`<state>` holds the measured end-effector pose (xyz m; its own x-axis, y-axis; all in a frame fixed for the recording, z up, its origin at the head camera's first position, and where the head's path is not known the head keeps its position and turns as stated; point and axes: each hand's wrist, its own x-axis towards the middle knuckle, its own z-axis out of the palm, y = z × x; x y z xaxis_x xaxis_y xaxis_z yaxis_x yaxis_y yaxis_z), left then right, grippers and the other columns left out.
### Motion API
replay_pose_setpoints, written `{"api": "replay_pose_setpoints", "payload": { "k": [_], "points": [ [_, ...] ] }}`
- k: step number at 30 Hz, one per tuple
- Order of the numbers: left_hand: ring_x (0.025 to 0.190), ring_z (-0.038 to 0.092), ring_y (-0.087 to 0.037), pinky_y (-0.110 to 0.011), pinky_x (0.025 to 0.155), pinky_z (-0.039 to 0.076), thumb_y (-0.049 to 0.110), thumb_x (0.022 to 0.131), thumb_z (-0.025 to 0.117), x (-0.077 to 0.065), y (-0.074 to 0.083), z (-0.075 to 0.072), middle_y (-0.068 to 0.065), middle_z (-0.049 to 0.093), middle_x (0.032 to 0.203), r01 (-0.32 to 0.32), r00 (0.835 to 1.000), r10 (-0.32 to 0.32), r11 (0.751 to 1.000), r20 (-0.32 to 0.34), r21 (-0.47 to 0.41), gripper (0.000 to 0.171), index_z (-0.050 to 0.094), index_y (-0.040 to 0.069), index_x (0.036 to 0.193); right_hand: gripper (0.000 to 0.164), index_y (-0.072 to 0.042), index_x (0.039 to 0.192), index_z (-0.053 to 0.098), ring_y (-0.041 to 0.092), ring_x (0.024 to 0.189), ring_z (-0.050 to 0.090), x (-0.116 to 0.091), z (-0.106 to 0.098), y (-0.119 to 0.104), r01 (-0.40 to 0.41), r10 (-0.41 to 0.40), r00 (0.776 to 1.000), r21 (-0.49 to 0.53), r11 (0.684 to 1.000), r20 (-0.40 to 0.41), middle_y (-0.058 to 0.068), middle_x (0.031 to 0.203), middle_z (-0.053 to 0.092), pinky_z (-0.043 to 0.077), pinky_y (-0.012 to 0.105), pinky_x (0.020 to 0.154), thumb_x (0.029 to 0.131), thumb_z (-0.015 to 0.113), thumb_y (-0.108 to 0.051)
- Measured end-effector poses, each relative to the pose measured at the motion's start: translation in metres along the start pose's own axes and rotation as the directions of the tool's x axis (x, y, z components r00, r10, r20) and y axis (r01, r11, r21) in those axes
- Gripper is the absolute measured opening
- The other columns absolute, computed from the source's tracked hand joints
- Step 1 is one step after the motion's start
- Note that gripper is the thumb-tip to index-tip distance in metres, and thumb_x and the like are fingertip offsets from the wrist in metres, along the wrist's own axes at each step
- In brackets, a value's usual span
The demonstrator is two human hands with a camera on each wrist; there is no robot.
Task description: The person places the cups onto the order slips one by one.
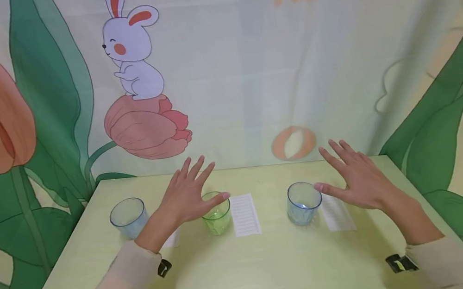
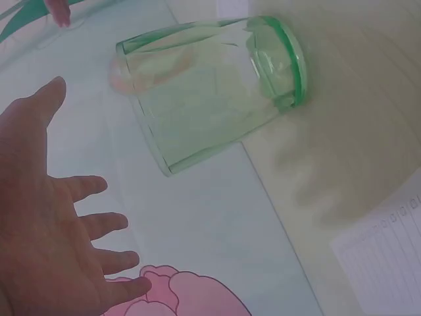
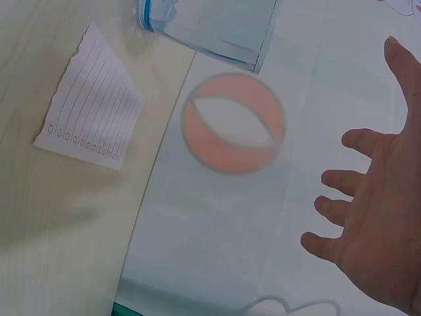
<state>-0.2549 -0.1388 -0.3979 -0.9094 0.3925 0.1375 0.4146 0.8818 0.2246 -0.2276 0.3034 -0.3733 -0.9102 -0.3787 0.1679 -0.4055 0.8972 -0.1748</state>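
My left hand point(image 1: 188, 195) hovers over the table with its fingers spread, holding nothing. In the head view its thumb overlaps the rim of a green glass point(image 1: 217, 222); the left wrist view shows a gap between that green glass point(image 2: 210, 92) and the hand point(image 2: 59, 217). My right hand point(image 1: 360, 181) is likewise raised, fingers apart. Its thumb overlaps the edge of a blue glass point(image 1: 302, 209) in the head view, while in the right wrist view the hand point(image 3: 368, 204) and the blue glass point(image 3: 210, 29) stand apart. Both glasses are upright and look see-through.
A second blue glass point(image 1: 129, 219) stands at the left, partly behind my left forearm. Lined paper slips lie beside the glasses: one in the middle point(image 1: 245, 215), one at the right point(image 1: 338, 211), one at the left point(image 1: 171, 239). A printed curtain point(image 1: 224, 70) hangs behind the table.
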Motion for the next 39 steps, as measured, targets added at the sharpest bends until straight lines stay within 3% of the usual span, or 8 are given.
{"api": "replay_pose_setpoints", "payload": {
  "k": [5,11,18,23,26,28,32,39],
  "points": [
    [0.163,0.003,-0.04,-0.063,0.128,0.012,0.082,0.094,0.049,0.003,0.011,-0.003,-0.007,0.015,0.177,-0.021,1.0,0.021,1.0,0.003,0.005,0.098,0.026,0.026,0.17,0.096,-0.018,0.172,0.017,0.044,0.162,0.005,-0.004,-0.006,0.001,0.007,-0.007,1.0,-0.005,1.0,0.005,0.018,0.177,0.009,0.015,0.077,0.12,0.1,0.06,-0.065],
    [0.163,0.009,-0.038,-0.061,0.128,0.019,0.085,0.092,0.051,0.008,0.046,0.0,-0.006,0.021,0.176,-0.091,0.996,0.091,0.996,-0.018,0.025,0.101,0.027,0.026,0.17,0.094,-0.018,0.171,0.02,0.044,0.162,0.008,-0.015,-0.01,0.004,0.048,-0.048,0.999,-0.017,0.999,-0.009,0.019,0.176,0.012,0.018,0.075,0.119,0.1,0.063,-0.061],
    [0.162,0.018,-0.035,-0.053,0.128,0.025,0.082,0.092,0.057,0.018,0.106,0.027,-0.006,0.027,0.174,-0.235,0.971,0.234,0.972,-0.036,-0.002,0.104,0.028,0.019,0.17,0.083,-0.015,0.169,0.029,0.044,0.159,0.019,-0.042,-0.004,0.012,0.099,-0.099,0.994,-0.006,0.995,-0.052,0.018,0.175,0.021,0.026,0.072,0.118,0.103,0.065,-0.049],
    [0.161,0.024,-0.031,-0.047,0.127,0.03,0.077,0.094,0.06,0.035,0.136,0.051,-0.006,0.029,0.173,-0.293,0.956,0.291,0.954,-0.036,-0.062,0.103,0.028,0.014,0.169,0.074,-0.014,0.169,0.03,0.042,0.158,0.024,-0.06,0.005,0.018,0.128,-0.127,0.989,0.01,0.992,-0.072,0.017,0.174,0.025,0.029,0.066,0.119,0.107,0.062,-0.039],
    [0.161,0.022,-0.029,-0.045,0.125,0.033,0.076,0.094,0.06,0.046,0.147,0.066,-0.006,0.027,0.174,-0.294,0.955,0.296,0.948,-0.006,-0.123,0.105,0.025,0.013,0.17,0.071,-0.015,0.169,0.028,0.04,0.159,0.025,-0.071,0.012,0.018,0.138,-0.137,0.988,0.01,0.99,-0.068,0.015,0.173,0.027,0.023,0.056,0.126,0.109,0.059,-0.036],
    [0.162,0.021,-0.026,-0.044,0.125,0.034,0.075,0.094,0.062,0.051,0.152,0.075,-0.005,0.024,0.175,-0.283,0.956,0.292,0.942,0.021,-0.179,0.106,0.022,0.013,0.17,0.071,-0.016,0.17,0.027,0.035,0.159,0.024,-0.078,0.021,0.02,0.149,-0.148,0.987,0.002,0.989,-0.067,0.013,0.173,0.028,0.015,0.043,0.131,0.109,0.059,-0.035],
    [0.161,0.022,-0.02,-0.043,0.123,0.037,0.075,0.092,0.065,0.059,0.157,0.09,-0.002,0.021,0.176,-0.24,0.96,0.27,0.927,0.068,-0.289,0.11,0.018,0.015,0.171,0.07,-0.013,0.169,0.03,0.03,0.159,0.028,-0.092,0.038,0.023,0.178,-0.179,0.981,-0.02,0.984,-0.076,0.011,0.171,0.033,0.002,0.02,0.127,0.109,0.06,-0.032],
    [0.154,0.037,-0.022,-0.044,0.118,0.044,0.074,0.091,0.068,0.067,0.163,0.105,-0.004,0.029,0.172,-0.192,0.971,0.23,0.913,0.064,-0.359,0.11,0.022,0.015,0.17,0.064,-0.007,0.164,0.038,0.011,0.16,0.019,-0.109,0.06,0.031,0.229,-0.231,0.969,-0.031,0.973,-0.093,0.01,0.169,0.037,0.003,0.015,0.125,0.107,0.062,-0.019]
  ]
}}
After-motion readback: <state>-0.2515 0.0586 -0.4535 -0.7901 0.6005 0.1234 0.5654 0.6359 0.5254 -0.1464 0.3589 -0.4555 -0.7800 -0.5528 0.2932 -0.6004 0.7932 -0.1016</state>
